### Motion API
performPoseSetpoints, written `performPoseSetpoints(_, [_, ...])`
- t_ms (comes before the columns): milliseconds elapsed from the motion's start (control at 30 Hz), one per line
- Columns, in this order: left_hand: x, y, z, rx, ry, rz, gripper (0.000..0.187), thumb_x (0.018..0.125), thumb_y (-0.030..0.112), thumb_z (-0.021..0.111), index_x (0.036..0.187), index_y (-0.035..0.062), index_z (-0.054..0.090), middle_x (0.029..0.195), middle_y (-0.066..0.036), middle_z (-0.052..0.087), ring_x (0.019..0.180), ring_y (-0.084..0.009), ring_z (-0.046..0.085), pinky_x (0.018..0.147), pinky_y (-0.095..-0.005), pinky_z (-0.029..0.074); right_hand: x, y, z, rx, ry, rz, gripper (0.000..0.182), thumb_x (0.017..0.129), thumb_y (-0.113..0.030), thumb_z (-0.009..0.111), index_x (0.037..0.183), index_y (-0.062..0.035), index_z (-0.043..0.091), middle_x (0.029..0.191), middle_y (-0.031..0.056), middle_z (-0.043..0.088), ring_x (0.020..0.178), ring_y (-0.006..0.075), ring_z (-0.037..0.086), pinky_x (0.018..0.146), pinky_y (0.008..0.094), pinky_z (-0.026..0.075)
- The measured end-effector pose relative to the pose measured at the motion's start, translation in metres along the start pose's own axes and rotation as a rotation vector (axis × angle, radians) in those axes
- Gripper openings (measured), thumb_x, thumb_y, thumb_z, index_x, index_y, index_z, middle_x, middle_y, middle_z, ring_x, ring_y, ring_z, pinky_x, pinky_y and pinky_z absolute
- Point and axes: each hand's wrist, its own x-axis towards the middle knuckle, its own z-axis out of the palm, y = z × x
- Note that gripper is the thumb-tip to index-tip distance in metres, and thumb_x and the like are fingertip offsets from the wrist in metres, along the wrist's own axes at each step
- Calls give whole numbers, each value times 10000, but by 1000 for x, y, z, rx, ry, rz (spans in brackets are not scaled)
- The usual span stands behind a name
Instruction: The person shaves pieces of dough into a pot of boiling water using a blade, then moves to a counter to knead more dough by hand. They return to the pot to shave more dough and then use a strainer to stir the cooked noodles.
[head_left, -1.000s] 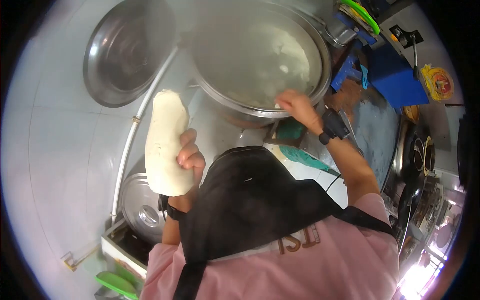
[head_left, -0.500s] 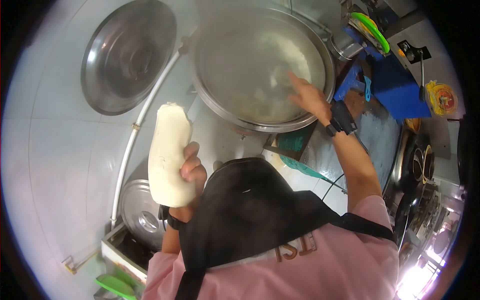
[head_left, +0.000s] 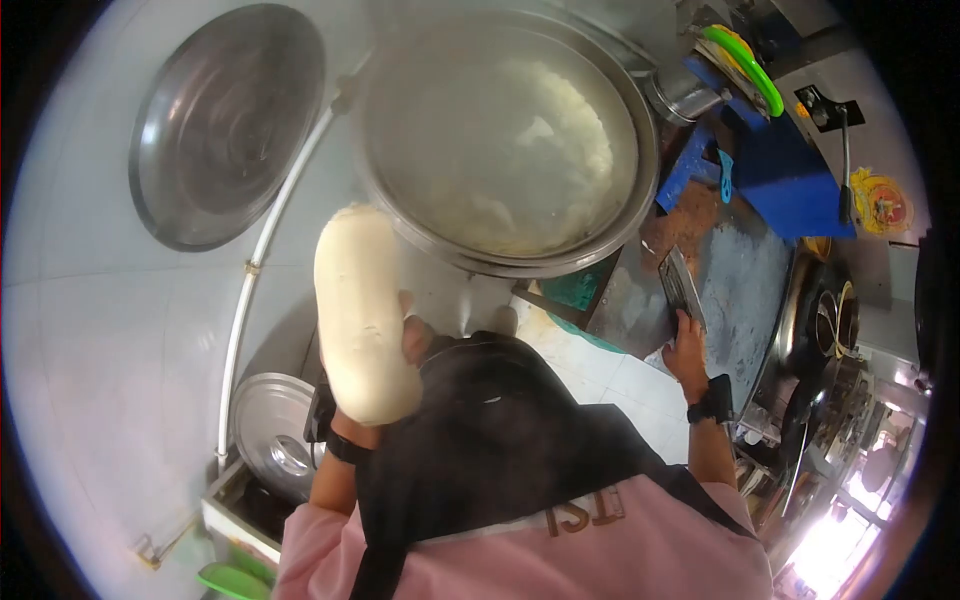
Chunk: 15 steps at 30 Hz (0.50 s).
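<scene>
My left hand (head_left: 414, 338) is closed around a long, pale log of dough (head_left: 358, 310), holding it upright in front of my apron. The dough's top end is rough and its sides are smooth. On the right, my right hand (head_left: 686, 358) grips the near end of a flat metal blade (head_left: 681, 286) over the worktop. A large round metal pot (head_left: 455, 262) stands ahead, full of cloudy, steaming water. Pale, foamy patches (head_left: 590, 140) float along the right side of that water.
A big round metal lid (head_left: 230, 130) leans on the tiled wall at left. Below it, a smaller lid (head_left: 275, 425) lies beside a white pipe (head_left: 247, 300). The metal worktop (head_left: 740, 290) at right carries a blue box (head_left: 790, 185) and a blue-handled tool (head_left: 726, 175).
My right hand has moved from above the pot back to the worktop and taken hold of the metal blade. The dough stays in my left hand, its top tilted slightly differently.
</scene>
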Motion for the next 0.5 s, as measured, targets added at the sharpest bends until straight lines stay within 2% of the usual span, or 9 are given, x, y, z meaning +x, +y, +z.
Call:
performPoseSetpoints(33, [6,-2,-2,-108,-106,-50,439,866,413,347,1090,55,465,1042,-112,455,677,-186,372,585,-290,358,6,-4,5,-32,-30,80,567,667,-2,549,1206,1,372,1102,245,466,1041,398,450,884,432,377])
performPoseSetpoints(67, [10,-4,0,-100,-116,-54,439,866,413,347,1090,55,465,1042,-112,455,677,-186,372,585,-290,358,9,-6,8,-64,-60,158,585,663,-12,559,1213,-3,360,1118,243,451,1053,407,436,893,435,371])
performPoseSetpoints(133, [14,-6,8,-112,40,-163,519,831,485,344,1088,55,480,1084,-147,452,691,-196,372,615,-296,371,10,0,10,-31,8,207,580,662,-21,561,1208,-5,366,1115,234,452,1045,403,440,893,433,372])
performPoseSetpoints(167, [14,-13,24,-87,88,-150,256,857,248,482,1049,79,493,1050,-149,429,677,-136,347,553,-206,348,11,0,11,1,65,253,575,661,-30,563,1203,-6,372,1112,224,452,1037,400,443,894,430,374])
performPoseSetpoints(300, [16,-18,32,-114,-35,-252,249,859,243,488,1045,80,505,1050,-116,464,765,-146,440,601,-232,430,-11,-2,3,-58,11,390,608,660,-27,557,1231,-12,348,1108,224,443,1041,405,441,884,423,383])
performPoseSetpoints(367, [10,-28,33,434,202,10,241,864,258,492,1040,95,517,983,-54,524,825,-139,529,634,-263,498,-14,5,9,-80,21,377,638,653,-30,565,1246,-20,330,1131,230,431,1035,410,449,881,426,388])
performPoseSetpoints(433, [8,-27,42,403,179,-21,239,863,268,498,1036,105,522,949,-27,542,817,-137,555,636,-270,513,-14,9,7,-95,47,354,668,645,-32,573,1260,-28,312,1154,235,420,1029,416,456,877,428,392])
performPoseSetpoints(467, [8,-26,51,367,163,-55,236,862,278,504,1032,115,527,915,-1,561,809,-135,581,639,-277,527,-16,10,3,-16,-6,441,695,638,-35,577,1272,-40,294,1144,235,440,1005,415,477,859,429,406])
performPoseSetpoints(500, [6,-31,61,371,145,-25,258,873,319,476,1027,120,531,912,8,571,727,-106,580,572,-234,512,-20,10,-1,63,-65,527,721,630,-37,582,1283,-52,276,1134,234,461,981,414,497,841,431,419])
